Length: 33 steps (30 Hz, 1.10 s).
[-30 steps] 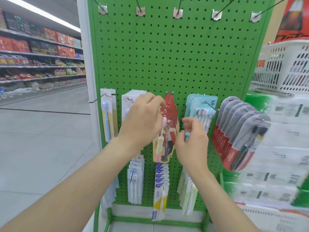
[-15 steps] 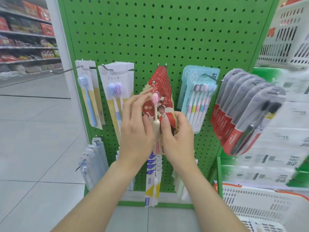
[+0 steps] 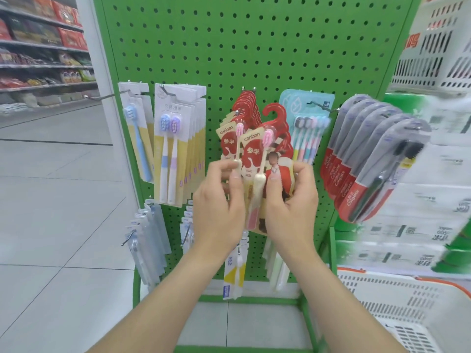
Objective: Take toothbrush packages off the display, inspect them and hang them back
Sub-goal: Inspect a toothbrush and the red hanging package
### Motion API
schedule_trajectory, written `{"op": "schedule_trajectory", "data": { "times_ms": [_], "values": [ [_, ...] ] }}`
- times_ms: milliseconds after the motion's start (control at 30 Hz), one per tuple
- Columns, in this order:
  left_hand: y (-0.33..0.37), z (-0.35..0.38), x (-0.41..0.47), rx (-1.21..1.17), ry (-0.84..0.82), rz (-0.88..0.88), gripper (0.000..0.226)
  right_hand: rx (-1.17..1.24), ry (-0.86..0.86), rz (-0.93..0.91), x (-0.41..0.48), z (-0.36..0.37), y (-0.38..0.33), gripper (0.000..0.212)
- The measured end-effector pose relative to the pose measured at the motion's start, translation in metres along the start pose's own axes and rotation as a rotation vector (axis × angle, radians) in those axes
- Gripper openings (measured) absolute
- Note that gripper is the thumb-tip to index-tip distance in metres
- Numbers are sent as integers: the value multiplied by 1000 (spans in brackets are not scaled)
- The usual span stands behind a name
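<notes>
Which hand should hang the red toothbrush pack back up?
Right, probably. The right hand grips the loose red pack, its curled hanger free beside the row of red packs. The left hand pinches a hanging pack in that row.

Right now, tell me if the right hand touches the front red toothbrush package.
Touching. Head view: the right hand grips the red toothbrush package, thumb pressed on its front.

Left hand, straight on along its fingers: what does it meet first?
Probably the hanging red packages: the left hand points up and forward at the front one, beside the held package. It may be touching it; depth is unclear. The pegboard lies behind.
</notes>
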<state>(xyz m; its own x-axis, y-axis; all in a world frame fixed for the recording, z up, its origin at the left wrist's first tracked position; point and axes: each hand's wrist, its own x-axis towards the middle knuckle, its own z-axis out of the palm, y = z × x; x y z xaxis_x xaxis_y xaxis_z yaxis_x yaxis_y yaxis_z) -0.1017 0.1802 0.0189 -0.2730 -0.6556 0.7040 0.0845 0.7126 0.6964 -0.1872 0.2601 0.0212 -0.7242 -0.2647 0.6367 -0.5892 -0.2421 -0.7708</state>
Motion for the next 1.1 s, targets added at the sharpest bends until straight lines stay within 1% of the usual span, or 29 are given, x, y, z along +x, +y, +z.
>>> {"op": "schedule_trajectory", "data": {
  "times_ms": [67,167,200,233,300,333,400,433,500,600,700,833,900,1000,1100],
  "values": [
    [3,2,-6,-38,-65,-56,17,44,-47,126,-6,-4,3,5],
    [2,7,-8,-243,-177,-295,27,83,-220,328,-12,-13,6,9],
    [2,8,-8,-328,-213,-377,28,88,-280,376,-14,-18,6,7],
    [3,8,-8,-401,-250,-454,29,77,-330,413,-13,-22,5,7],
    [2,8,-5,-457,-309,-579,31,43,-379,456,-10,-28,8,10],
    [1,7,-4,-450,-332,-622,32,34,-368,459,-7,-29,11,19],
    [1,6,-2,-450,-381,-702,34,62,-309,435,-3,-31,15,45],
    [0,7,-1,-448,-409,-740,33,84,-276,422,-2,-30,16,52],
    [0,8,0,-428,-451,-785,32,98,-237,394,-2,-29,17,53],
    [-3,10,1,-399,-463,-820,37,95,-254,389,-2,-29,19,53],
    [0,9,0,-438,-466,-848,41,96,-304,433,-3,-31,21,49],
    [-5,8,2,-375,-471,-871,48,117,-301,496,-5,-37,23,36],
    [-7,6,5,-321,-508,-883,52,136,-276,551,-6,-38,24,40],
    [-7,0,4,-280,-578,-909,39,158,-221,602,-6,-36,25,47],
    [-10,-4,2,-264,-612,-951,36,163,-208,635,-7,-34,25,38]
  ]
}}
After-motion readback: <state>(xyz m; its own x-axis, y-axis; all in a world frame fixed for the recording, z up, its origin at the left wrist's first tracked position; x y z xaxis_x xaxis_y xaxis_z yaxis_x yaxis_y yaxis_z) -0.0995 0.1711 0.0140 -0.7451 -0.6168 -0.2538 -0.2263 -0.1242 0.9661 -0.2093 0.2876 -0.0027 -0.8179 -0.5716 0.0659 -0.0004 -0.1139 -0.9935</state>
